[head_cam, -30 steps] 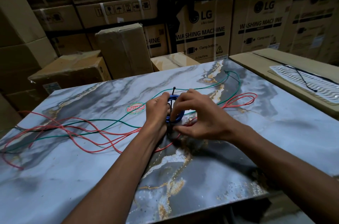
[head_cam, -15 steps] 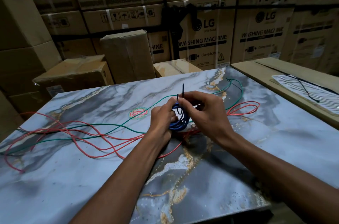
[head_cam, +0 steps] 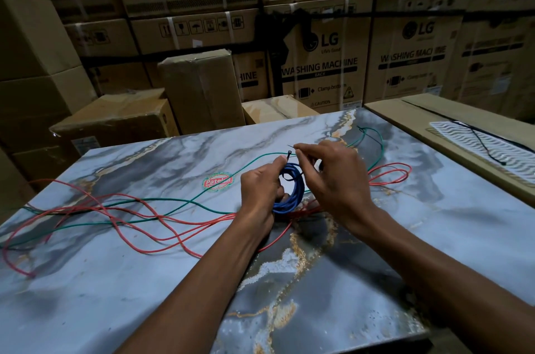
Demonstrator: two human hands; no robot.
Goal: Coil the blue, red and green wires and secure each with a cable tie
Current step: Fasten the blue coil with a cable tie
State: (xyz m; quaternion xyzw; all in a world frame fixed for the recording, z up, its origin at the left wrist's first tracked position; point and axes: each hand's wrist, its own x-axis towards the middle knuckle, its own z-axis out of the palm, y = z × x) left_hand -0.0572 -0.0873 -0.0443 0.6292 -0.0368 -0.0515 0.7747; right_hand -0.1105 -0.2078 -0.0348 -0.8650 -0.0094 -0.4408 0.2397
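Blue wire (head_cam: 292,191): wound into a small round coil, held up just over the middle of the table, a bit toward 1 o'clock.
Tie (head_cam: 290,175): a thin black strip looped over the top of the blue coil. Its head sits by the left thumb, and its thin tail pokes out toward 12 o'clock. How tight the loop is I cannot tell; it is small and dark.
Left hand (head_cam: 262,190): its fingers curl round the coil's 9 o'clock side, with the thumb up by the tie's head.
Right hand (head_cam: 337,180): at 3 o'clock of the coil, its thumb and first finger pinch the tie's tail. The other fingers are bent and loose.
Red wire (head_cam: 150,214): loose, not coiled. It runs in long wavy loops from the 9 o'clock edge of the table, passes under the hands, and makes a few loops at 3 o'clock.
Green wire (head_cam: 185,203): loose too. It lies across the red wire on the 9 o'clock side and bends round at 1 o'clock, past the right hand.
Table (head_cam: 115,295): a marble-look top, grey, white and gold.
Sticker (head_cam: 217,181): round, red and green, on the table at 9 o'clock of the left hand.
Boxes (head_cam: 321,64): brown ones stacked at 12 o'clock behind the table.
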